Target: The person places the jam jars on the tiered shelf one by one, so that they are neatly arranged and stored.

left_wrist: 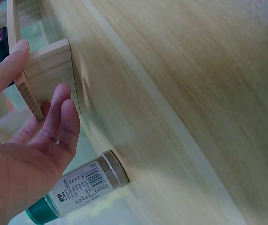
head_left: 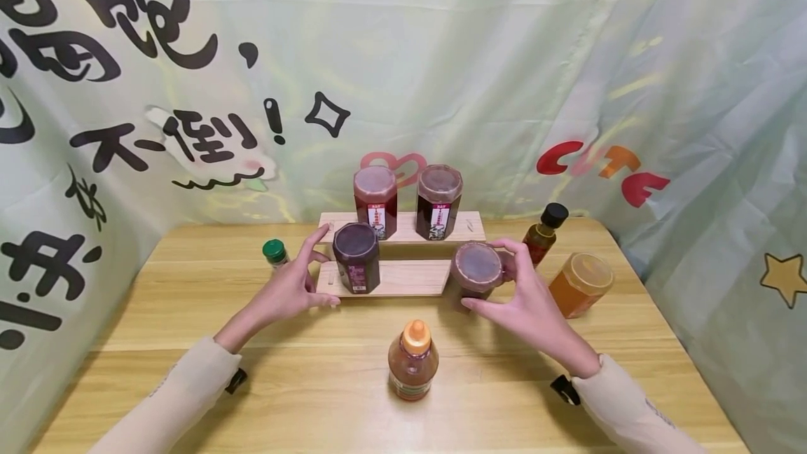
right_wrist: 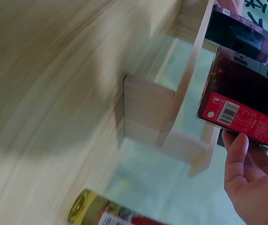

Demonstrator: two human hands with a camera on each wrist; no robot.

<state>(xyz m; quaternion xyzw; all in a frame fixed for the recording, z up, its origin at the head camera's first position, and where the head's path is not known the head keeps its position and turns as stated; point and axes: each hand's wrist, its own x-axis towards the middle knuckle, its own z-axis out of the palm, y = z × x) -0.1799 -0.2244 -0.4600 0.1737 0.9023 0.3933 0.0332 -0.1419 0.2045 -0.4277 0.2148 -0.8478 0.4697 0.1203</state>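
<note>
A jar of dark red contents (head_left: 477, 268) with a red label is gripped between the thumb and fingers of my right hand (head_left: 526, 300), at the right end of the lower step of a two-step wooden rack (head_left: 410, 277). In the right wrist view, the jar (right_wrist: 246, 93) is tilted at the step's edge. My left hand (head_left: 293, 286) is spread around the rack's left end, thumb by the front edge of the lower step. A dark purple jar (head_left: 356, 258) stands on that step's left part. On the upper step stand a red jar (head_left: 375, 202) and a dark jar (head_left: 439, 202).
A green-capped shaker (head_left: 274, 252) stands behind my left hand. To the right are a black-capped bottle (head_left: 542, 233) and an orange-amber jar (head_left: 580, 286). A squeeze bottle with an orange cap (head_left: 413, 363) stands in front of the rack. A printed cloth (head_left: 441, 76) hangs behind the table.
</note>
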